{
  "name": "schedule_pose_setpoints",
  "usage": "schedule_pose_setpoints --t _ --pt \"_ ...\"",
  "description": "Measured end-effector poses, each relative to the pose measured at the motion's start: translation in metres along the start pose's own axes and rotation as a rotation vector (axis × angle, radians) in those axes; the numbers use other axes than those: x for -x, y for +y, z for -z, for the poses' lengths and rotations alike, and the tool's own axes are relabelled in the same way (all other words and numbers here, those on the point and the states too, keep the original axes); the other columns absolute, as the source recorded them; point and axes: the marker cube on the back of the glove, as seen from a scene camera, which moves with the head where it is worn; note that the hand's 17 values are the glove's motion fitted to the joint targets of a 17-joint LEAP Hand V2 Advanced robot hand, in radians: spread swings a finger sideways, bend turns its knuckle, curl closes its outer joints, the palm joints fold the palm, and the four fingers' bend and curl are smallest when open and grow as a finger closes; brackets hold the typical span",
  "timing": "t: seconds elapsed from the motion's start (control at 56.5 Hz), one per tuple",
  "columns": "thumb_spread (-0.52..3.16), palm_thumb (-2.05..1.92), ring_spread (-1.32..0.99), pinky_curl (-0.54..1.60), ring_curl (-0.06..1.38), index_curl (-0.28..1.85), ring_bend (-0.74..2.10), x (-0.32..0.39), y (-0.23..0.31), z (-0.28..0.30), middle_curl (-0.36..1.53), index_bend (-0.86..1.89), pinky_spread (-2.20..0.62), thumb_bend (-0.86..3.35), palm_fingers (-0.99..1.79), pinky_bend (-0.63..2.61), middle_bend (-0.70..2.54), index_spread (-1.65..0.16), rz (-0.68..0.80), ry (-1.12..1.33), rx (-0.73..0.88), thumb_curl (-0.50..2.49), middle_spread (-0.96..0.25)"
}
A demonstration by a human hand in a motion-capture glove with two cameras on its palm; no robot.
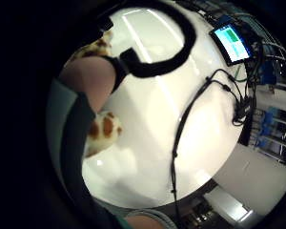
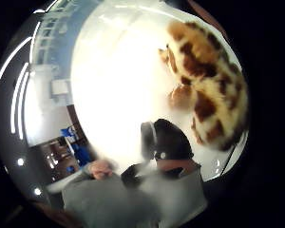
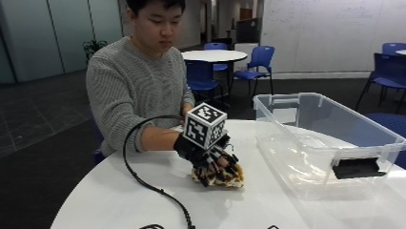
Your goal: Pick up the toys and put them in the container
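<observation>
A cream plush toy with brown spots lies on the round white table, in front of the seated person. My gloved right hand is on top of it, fingers curled down over its back and gripping it. The toy still touches the tabletop. In the thumb side palm view the toy fills one side, close to the palm; in the little finger side palm view a part of the toy shows beside the wrist. A clear plastic container stands open to the right of the hand, with no toy inside.
A black cable loops from the wrist across the table toward its near edge. The container has a black latch on its near end. A lit tablet screen sits at the table's rim. Blue chairs and another table stand behind.
</observation>
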Motion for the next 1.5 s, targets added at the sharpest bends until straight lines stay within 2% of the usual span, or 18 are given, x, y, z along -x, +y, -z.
schedule_pose_setpoints --t 0.071,0.159,0.23,0.354,0.513,0.601,0.743,0.884,0.991,1.15,1.274,1.415,1.504 --pt "1.42 0.15 -0.17 0.4 0.25 0.27 0.61 0.002 -0.006 -0.022 0.24 0.15 -0.01 0.04 -0.01 1.2 0.14 -0.36 -0.041 0.077 -0.032 0.3 -0.16" --pt "1.47 0.31 -0.18 0.41 0.27 0.27 0.73 0.002 -0.01 -0.03 0.22 0.16 -0.09 0.11 0.1 1.29 0.12 -0.38 -0.089 0.125 -0.168 0.35 -0.14" --pt "1.47 0.44 -0.27 0.39 0.34 0.24 1.04 0.001 -0.013 -0.031 0.2 0.12 -0.26 0.18 0.5 1.35 0.13 -0.39 -0.083 0.131 -0.236 0.41 -0.15" --pt "1.3 0.61 -0.35 0.4 0.43 0.25 1.2 0.0 -0.016 -0.031 0.22 0.14 -0.37 0.21 0.61 1.31 0.18 -0.41 -0.066 0.086 -0.269 0.53 -0.17" --pt "1.11 0.7 -0.4 0.39 0.47 0.26 1.22 0.005 -0.012 -0.017 0.24 0.16 -0.42 0.21 0.7 1.24 0.19 -0.42 -0.049 0.022 -0.322 0.64 -0.19" --pt "1.02 0.73 -0.42 0.39 0.47 0.29 1.18 0.012 -0.002 0.022 0.26 0.2 -0.44 0.2 0.78 1.19 0.2 -0.43 -0.019 -0.077 -0.384 0.7 -0.21" --pt "0.9 0.74 -0.44 0.39 0.47 0.33 1.14 0.038 0.018 0.118 0.28 0.21 -0.45 0.18 0.82 1.13 0.18 -0.43 0.071 -0.173 -0.484 0.77 -0.24" --pt "0.82 0.74 -0.45 0.4 0.48 0.37 1.12 0.07 0.025 0.199 0.28 0.19 -0.45 0.17 0.82 1.11 0.16 -0.44 0.152 -0.172 -0.601 0.84 -0.25" --pt "0.77 0.75 -0.46 0.4 0.49 0.39 1.11 0.085 0.015 0.229 0.28 0.18 -0.46 0.16 0.82 1.1 0.16 -0.44 0.184 -0.153 -0.614 0.89 -0.26" --pt "0.72 0.75 -0.46 0.41 0.51 0.42 1.1 0.115 -0.024 0.239 0.28 0.18 -0.46 0.15 0.81 1.08 0.16 -0.44 0.2 -0.214 -0.559 0.94 -0.27" --pt "0.69 0.74 -0.47 0.42 0.52 0.44 1.1 0.161 -0.089 0.239 0.27 0.17 -0.46 0.14 0.79 1.09 0.15 -0.44 0.216 -0.296 -0.474 0.99 -0.27" --pt "0.67 0.73 -0.47 0.44 0.54 0.46 1.1 0.214 -0.182 0.217 0.26 0.15 -0.45 0.12 0.7 1.11 0.14 -0.44 0.106 -0.172 -0.4 1.03 -0.27" --pt "0.67 0.72 -0.47 0.44 0.54 0.46 1.09 0.232 -0.213 0.201 0.26 0.15 -0.44 0.11 0.68 1.13 0.15 -0.44 0.11 -0.105 -0.367 1.05 -0.27"
